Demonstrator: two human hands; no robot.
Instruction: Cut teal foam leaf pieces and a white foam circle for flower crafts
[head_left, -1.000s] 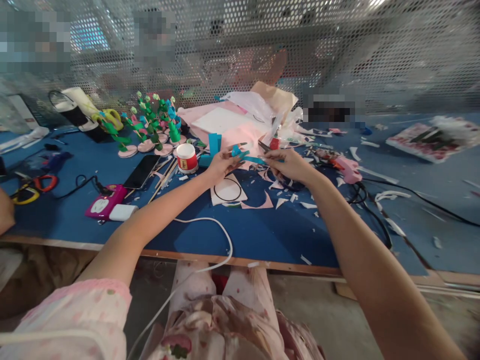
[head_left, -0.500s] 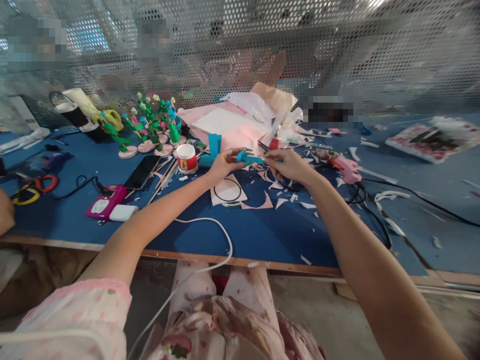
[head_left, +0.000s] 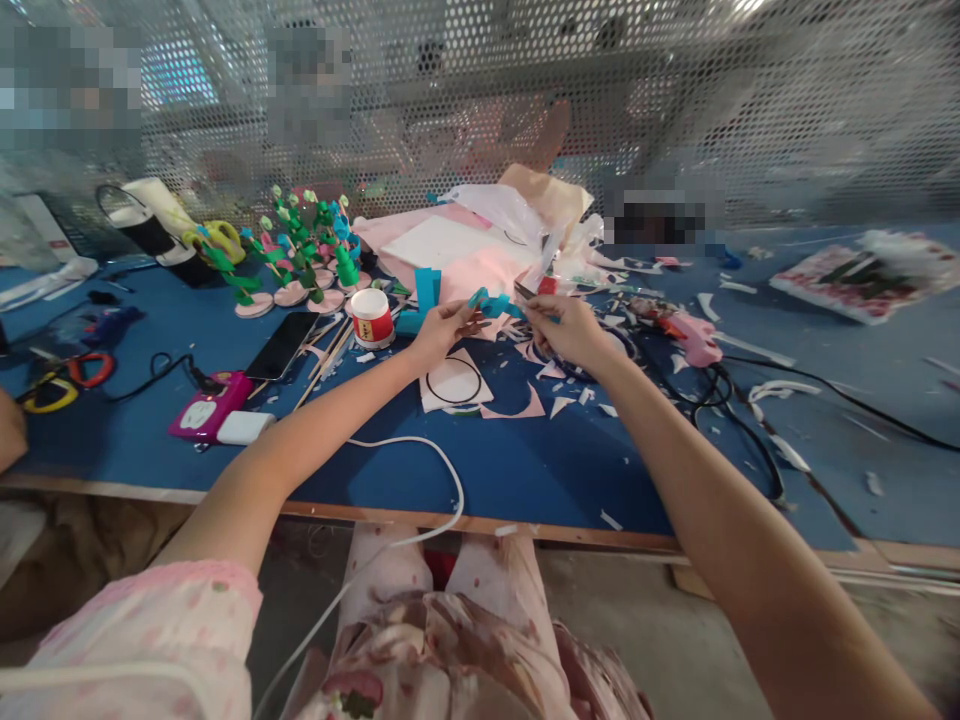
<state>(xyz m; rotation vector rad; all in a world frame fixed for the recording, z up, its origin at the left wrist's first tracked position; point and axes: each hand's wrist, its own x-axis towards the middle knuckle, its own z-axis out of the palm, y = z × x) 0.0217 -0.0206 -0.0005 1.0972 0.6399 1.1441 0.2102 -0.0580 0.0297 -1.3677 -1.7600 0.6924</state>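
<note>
A short bright blue strip (head_left: 495, 303), paper or ribbon by its look, spans the gap between my hands above the table. My left hand (head_left: 444, 330) pinches its left end, fingers closed. My right hand (head_left: 568, 328) is closed at the strip's right end; a dark, thin tool tip (head_left: 523, 291) juts out by its fingers, its kind unclear. Under my hands lies a white square card (head_left: 456, 392) with a black ring on it. Left of my left hand stand a red-and-white tub (head_left: 373, 320) and a folded blue strip (head_left: 428, 288).
Several green and blue craft plants (head_left: 307, 245) on round pink bases stand back left. A phone (head_left: 281, 345), a purple power bank (head_left: 210, 408) and scissors (head_left: 71, 382) lie left. To the right are a pink glue gun (head_left: 694, 335), black cables and scattered paper scraps (head_left: 585, 398).
The blue strip has gone from a curled loop to a flatter, creased piece between my hands. My left fingers have shifted slightly, and my right hand has barely moved.
</note>
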